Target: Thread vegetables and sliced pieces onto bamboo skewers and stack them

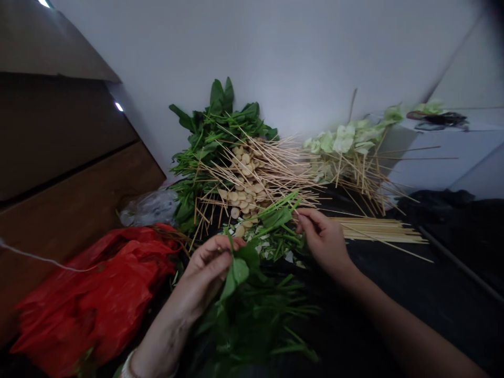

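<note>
My left hand (212, 262) is closed, thumb against fingers, on a leafy green (237, 273) with broad leaves. To its right, the thumb and fingertips of my right hand (321, 233) pinch a thin wooden skewer (346, 213), mostly hidden by the hand. Long green stalks with a leaf (277, 218) lie right at those fingertips, between both hands. Below my hands is a dark, blurred heap of loose greens (252, 320). Chopped green and white pieces (271, 244) are spread just behind them.
Skewered round pale slices (246, 197) are piled at centre, with a tall heap of greens (212, 126) behind. Pale cabbage-like leaves (344, 137) on skewers stand back right. Bare skewers (381, 231) lie right on black plastic (394, 273). A red plastic bag (98, 294) is left.
</note>
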The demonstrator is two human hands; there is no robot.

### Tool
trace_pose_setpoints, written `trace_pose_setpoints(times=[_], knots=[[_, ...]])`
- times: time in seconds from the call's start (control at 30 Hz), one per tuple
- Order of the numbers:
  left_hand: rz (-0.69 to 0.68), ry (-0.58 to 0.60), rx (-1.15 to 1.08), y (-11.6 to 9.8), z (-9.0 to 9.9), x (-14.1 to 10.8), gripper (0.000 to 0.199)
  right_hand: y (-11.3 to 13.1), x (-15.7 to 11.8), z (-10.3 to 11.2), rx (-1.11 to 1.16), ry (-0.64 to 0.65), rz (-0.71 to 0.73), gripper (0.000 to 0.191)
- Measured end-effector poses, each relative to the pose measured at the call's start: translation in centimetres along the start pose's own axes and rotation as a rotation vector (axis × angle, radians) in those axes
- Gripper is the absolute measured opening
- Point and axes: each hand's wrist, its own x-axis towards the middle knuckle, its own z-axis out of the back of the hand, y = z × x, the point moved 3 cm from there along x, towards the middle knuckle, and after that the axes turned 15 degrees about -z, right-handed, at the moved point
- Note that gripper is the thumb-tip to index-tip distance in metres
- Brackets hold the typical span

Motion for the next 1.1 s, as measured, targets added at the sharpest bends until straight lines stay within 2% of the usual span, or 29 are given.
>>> trace_pose_setpoints(times=[0.03, 0.1, 0.23, 0.33, 0.47, 0.53, 0.67, 0.73, 0.8, 0.87, 0.93, 1.03, 1.1], knots=[[0.031, -0.113, -0.066, 0.0, 0.7, 0.4, 0.021, -0.1, 0.0, 0.1, -0.004, -0.002, -0.005, 0.022], [0.092, -0.254, -0.137, 0.3, 1.6, 0.9, 0.023, 0.0, -0.2, 0.1, -0.018, 0.007, 0.005, 0.021], [0.147, -0.403, -0.145, 1.0, 2.1, 1.1, 0.029, 0.7, -1.4, -0.8, -0.009, 0.076, 0.100, 0.019], [0.160, -0.436, -0.107, 1.1, 2.2, 1.0, 0.034, 1.5, -2.6, -1.6, 0.012, 0.160, 0.179, 0.018], [0.173, -0.384, 0.003, 1.3, 2.3, 0.9, 0.039, 2.4, -3.6, -2.1, 0.024, 0.234, 0.275, 0.018], [0.036, -0.327, 0.225, 1.0, 2.5, 1.0, 0.032, 2.5, -3.9, -2.1, -0.011, 0.260, 0.341, 0.021], [-0.456, -0.262, 0.816, -0.5, 2.4, 0.7, 0.016, 2.8, -3.9, -1.7, -0.054, 0.262, 0.407, 0.024], [-0.574, -0.272, 0.955, -1.1, 2.4, 0.4, 0.020, 3.0, -3.7, -1.4, 0.026, 0.273, 0.341, 0.021], [-0.600, -0.297, 0.976, -1.4, 2.7, 0.4, 0.021, 3.2, -3.5, -1.2, 0.109, 0.301, 0.256, 0.019], [-0.530, -0.308, 0.895, -1.3, 3.1, 0.7, 0.017, 3.3, -3.5, -1.2, 0.138, 0.338, 0.221, 0.019], [-0.340, -0.273, 0.703, -0.7, 3.3, 1.1, 0.015, 3.3, -3.7, -1.5, 0.123, 0.365, 0.241, 0.020], [-0.012, -0.212, 0.349, 0.8, 3.0, 1.3, 0.022, 3.0, -4.0, -2.2, 0.068, 0.380, 0.279, 0.021], [0.099, -0.206, 0.203, 1.4, 2.5, 1.1, 0.025, 2.7, -4.1, -2.6, 0.040, 0.388, 0.284, 0.022]])
